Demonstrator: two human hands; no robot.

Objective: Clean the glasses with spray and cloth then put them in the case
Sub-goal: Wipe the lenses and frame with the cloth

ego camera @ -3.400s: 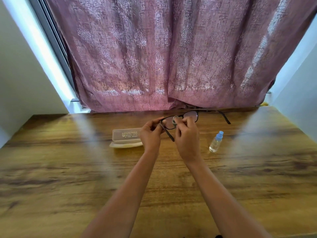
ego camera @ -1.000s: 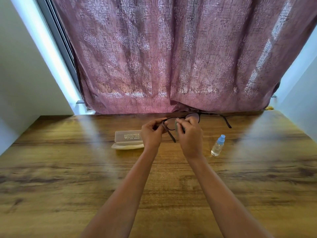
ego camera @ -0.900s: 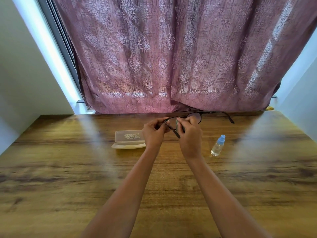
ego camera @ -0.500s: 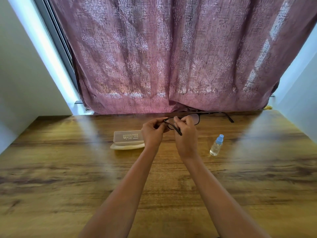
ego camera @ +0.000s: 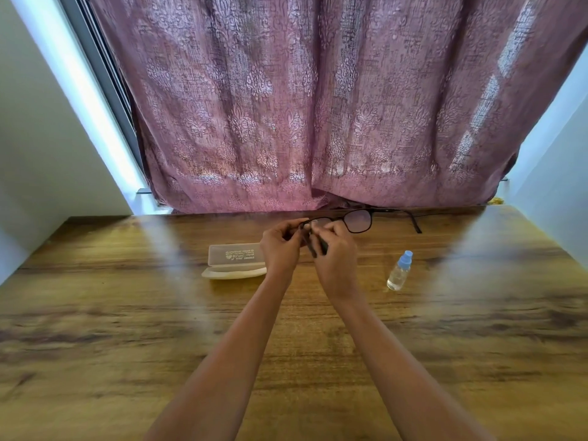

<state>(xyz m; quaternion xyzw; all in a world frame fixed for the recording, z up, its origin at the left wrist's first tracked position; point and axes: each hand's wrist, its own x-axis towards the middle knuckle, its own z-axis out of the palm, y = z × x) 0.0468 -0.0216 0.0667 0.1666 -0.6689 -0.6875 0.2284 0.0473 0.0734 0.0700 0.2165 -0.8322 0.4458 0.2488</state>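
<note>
We pinch the black thin-rimmed glasses (ego camera: 359, 220) between curled left hand (ego camera: 280, 247) and right hand (ego camera: 334, 254) (one lens hidden).

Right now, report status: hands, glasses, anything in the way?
Left hand and right hand grip the glasses. Open case left, spray bottle right. Nothing blocks the case.

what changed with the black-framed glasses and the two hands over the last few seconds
The right hand slid slightly left across the lens it covers on the black-framed glasses, closing on the left hand. Both still grip the frame; the open translucent plastic case and blue-capped clear spray bottle stayed put.
</note>
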